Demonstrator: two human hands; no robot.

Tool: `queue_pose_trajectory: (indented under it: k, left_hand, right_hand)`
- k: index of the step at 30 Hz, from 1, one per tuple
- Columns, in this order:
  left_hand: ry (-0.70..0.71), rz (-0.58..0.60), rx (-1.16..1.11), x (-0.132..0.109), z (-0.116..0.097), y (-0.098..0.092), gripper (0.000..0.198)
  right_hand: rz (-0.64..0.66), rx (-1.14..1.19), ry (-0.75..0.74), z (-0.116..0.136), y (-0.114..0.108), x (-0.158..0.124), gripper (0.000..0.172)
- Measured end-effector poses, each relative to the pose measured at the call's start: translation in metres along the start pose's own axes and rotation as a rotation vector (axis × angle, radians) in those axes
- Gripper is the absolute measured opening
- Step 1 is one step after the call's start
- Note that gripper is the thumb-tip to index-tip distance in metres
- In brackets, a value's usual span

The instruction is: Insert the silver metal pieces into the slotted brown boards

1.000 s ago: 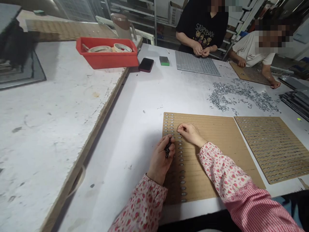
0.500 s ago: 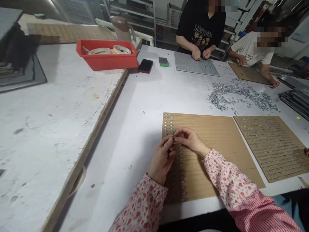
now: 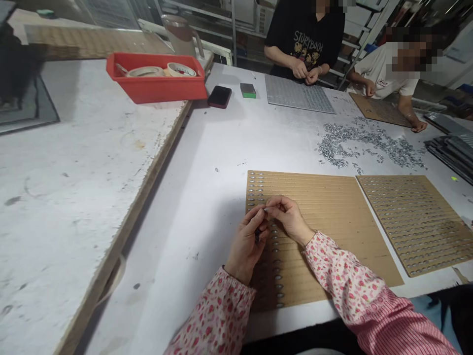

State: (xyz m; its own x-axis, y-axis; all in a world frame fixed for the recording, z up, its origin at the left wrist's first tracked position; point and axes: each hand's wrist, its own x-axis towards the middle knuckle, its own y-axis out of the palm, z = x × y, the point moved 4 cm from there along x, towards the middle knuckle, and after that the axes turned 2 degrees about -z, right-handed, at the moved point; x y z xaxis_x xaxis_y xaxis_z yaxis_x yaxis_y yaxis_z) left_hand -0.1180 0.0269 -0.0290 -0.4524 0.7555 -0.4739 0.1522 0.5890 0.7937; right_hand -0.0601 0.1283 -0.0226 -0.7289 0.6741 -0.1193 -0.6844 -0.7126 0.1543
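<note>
A brown ridged board (image 3: 332, 222) lies flat in front of me, with small shiny metal pieces (image 3: 278, 278) in columns at its left side. Over its left part, my left hand (image 3: 249, 241) is closed around several small dark metal pieces (image 3: 257, 232), partly hidden by the fingers. My right hand (image 3: 288, 214) meets it at the fingertips, thumb and forefinger pinched on one small metal piece (image 3: 265, 209). Beyond the board is a loose pile of the same pieces (image 3: 332, 143). A second brown board (image 3: 417, 217), covered in rows of pieces, lies at the right.
A red bin (image 3: 158, 91) with tape rolls stands at the back left, near a phone (image 3: 219, 96) and a green-grey block (image 3: 248, 90). Two people sit across the table at a grey board (image 3: 295, 96) and a brown one (image 3: 380, 111). Dark panels (image 3: 451, 153) are stacked at right.
The view has shifted slightly. My hands stay together, with the small piece now showing between the fingertips. The hands of the person in black have lifted a little from the grey board.
</note>
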Motion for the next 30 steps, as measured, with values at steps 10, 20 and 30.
queue_pose_trajectory:
  k: [10, 20, 30]
  left_hand:
    - [-0.117, -0.12, -0.163, -0.002, -0.006, -0.001, 0.017]
    - [-0.09, -0.012, -0.441, -0.005, -0.028, 0.001, 0.021]
    - [-0.069, -0.119, -0.409, -0.003, -0.028, -0.001, 0.021]
  right_hand:
    - [-0.078, -0.107, -0.046, 0.006, -0.026, 0.02, 0.032]
    - [0.29, -1.145, -0.381, 0.016, -0.016, -0.001, 0.011]
    - [0.272, -1.216, -0.433, 0.009, -0.012, -0.002, 0.009]
